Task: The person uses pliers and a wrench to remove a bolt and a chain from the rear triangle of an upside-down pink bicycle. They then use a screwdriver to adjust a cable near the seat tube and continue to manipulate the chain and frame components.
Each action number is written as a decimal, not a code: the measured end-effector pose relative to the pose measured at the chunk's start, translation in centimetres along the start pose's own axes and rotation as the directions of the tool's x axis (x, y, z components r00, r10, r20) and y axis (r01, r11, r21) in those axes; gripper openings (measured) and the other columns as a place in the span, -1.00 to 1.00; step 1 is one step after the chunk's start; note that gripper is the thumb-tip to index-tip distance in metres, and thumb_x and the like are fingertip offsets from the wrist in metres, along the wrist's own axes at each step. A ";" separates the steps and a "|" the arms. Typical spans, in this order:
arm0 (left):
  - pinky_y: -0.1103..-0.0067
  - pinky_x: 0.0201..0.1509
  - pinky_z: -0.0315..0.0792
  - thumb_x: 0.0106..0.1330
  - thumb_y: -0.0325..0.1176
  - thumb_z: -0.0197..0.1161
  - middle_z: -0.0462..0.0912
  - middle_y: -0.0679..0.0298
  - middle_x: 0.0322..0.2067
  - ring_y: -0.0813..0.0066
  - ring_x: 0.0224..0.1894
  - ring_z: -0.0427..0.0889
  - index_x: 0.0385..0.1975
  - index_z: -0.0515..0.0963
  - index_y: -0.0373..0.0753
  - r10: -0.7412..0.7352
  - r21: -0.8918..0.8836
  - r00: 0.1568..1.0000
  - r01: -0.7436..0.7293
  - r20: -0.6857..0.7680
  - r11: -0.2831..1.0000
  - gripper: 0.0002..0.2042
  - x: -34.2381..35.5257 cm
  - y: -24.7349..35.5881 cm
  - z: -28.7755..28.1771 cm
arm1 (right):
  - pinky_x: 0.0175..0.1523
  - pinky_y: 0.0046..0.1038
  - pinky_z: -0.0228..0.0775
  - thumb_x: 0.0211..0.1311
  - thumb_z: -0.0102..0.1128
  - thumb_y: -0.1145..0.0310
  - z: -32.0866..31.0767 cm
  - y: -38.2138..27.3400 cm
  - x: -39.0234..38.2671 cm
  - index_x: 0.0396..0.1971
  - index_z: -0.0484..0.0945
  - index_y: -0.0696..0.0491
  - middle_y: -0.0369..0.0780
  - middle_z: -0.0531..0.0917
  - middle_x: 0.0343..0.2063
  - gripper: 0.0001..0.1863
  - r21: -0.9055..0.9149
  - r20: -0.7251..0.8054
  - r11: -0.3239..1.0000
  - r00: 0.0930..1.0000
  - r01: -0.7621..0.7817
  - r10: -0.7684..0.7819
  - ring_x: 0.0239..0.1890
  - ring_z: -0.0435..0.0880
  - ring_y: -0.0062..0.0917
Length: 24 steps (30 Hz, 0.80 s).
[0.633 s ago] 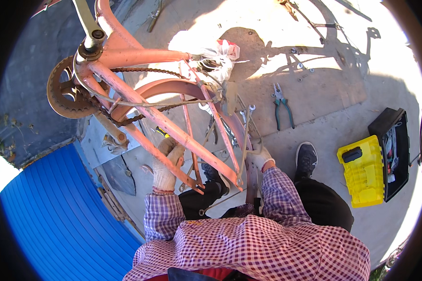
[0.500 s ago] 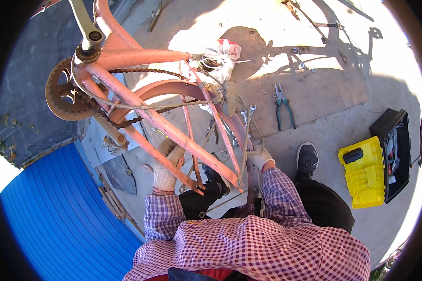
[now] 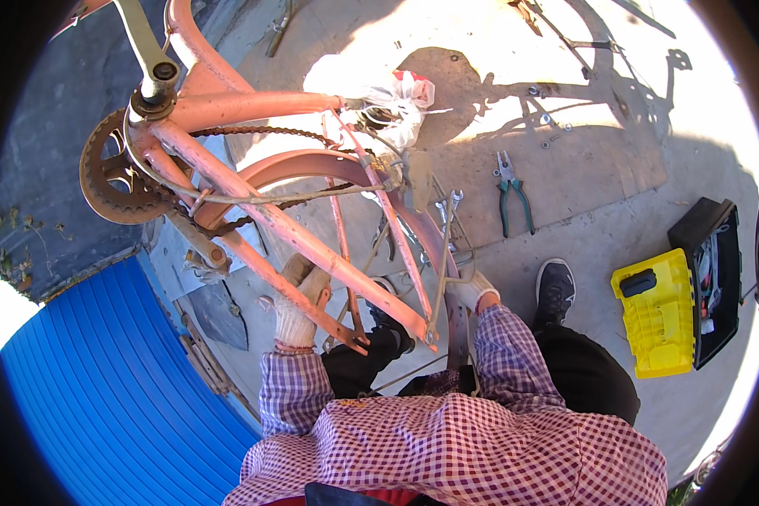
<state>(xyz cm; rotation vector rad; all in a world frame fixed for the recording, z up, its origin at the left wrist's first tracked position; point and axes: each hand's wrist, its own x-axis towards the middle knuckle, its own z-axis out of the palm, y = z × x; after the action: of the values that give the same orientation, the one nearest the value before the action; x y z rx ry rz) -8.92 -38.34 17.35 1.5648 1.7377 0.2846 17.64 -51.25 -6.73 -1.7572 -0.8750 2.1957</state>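
Note:
A pink bicycle frame (image 3: 291,228) stands before me without a rear wheel; its rear tube ends point toward me. My left hand (image 3: 299,310), in a pale knitted glove, is closed around the lower left rear tube. My right hand (image 3: 478,291), gloved too, grips the long curved rear mudguard (image 3: 430,243) near its lower part; some of its fingers are hidden behind it. Thin wire stays (image 3: 441,295) hang beside this hand. A rusty chain (image 3: 240,221) runs slack from the chainring (image 3: 101,173), and a crank arm (image 3: 143,42) rises above it.
Pliers with green handles (image 3: 514,198) lie on a brown board (image 3: 594,169), with several nuts near them. Spanners (image 3: 449,207) lie behind the mudguard. An open yellow and black toolbox (image 3: 654,329) stands at right. A white plastic bag (image 3: 406,114) sits beyond the frame; blue corrugated sheet (image 3: 118,371) lies left.
The frame's crank end has shifted slightly left, and the mudguard's lower end and stays have moved a little. Both hands keep their places.

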 end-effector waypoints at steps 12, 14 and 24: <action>0.59 -0.23 0.53 0.40 -0.38 0.31 0.59 0.32 -0.14 0.60 -0.27 0.58 0.24 0.48 -0.24 -0.162 -0.164 0.983 0.146 -0.089 0.976 -0.58 5.0 3.8 2.6 | -0.01 -0.18 0.61 0.32 0.10 0.19 1.9 2.9 2.8 0.04 0.69 0.01 0.04 0.75 -0.15 -0.61 -0.220 0.019 0.976 1.000 -0.006 0.011 -0.07 0.76 -0.09; 0.58 -0.20 0.53 0.39 -0.35 0.32 0.60 0.30 -0.13 0.58 -0.25 0.59 0.23 0.50 -0.25 -0.151 -0.254 0.980 0.113 -0.133 0.961 -0.57 7.5 5.8 3.5 | 0.11 -0.11 0.57 0.26 0.10 0.25 2.2 3.9 3.8 0.01 0.71 0.03 0.10 0.73 -0.05 -0.61 -0.273 0.023 0.959 0.997 0.078 -0.074 0.07 0.70 -0.03; 0.52 -0.04 0.54 0.35 -0.24 0.40 0.66 0.24 -0.03 0.49 -0.07 0.61 0.21 0.56 -0.25 0.063 -0.078 0.996 -0.068 -0.059 0.995 -0.54 13.9 2.8 4.4 | -0.02 -0.10 0.62 0.25 0.11 0.25 1.5 4.4 4.6 -0.03 0.72 0.06 0.10 0.75 -0.17 -0.62 -0.227 -0.070 0.965 0.986 0.133 -0.152 -0.06 0.74 0.01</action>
<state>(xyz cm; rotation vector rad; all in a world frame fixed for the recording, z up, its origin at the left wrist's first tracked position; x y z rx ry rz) -3.25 -26.28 10.74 1.5716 1.6988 0.4300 15.86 -53.00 -12.77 -1.8058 -1.2249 1.9807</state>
